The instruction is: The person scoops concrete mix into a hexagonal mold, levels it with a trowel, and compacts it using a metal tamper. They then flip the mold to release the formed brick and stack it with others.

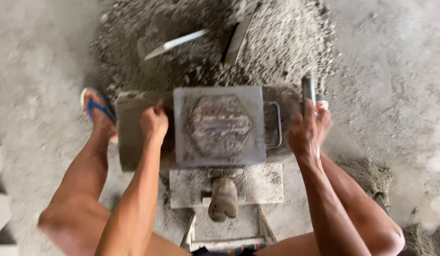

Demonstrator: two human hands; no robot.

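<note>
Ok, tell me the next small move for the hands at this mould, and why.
Probably lift the metal mould straight up. The left hand grips its left side and the right hand holds the upright handle, so both sides are held and the hexagon-marked top looks flat and finished.

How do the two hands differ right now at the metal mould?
The left hand is a closed fist pressed against the left side of the grey square mould; the right hand stands off the mould's right side, gripping an upright dark bar. The left hand sits over the dusty board; the right is beyond the wire handle. Both are bare and level with the mould.
</note>
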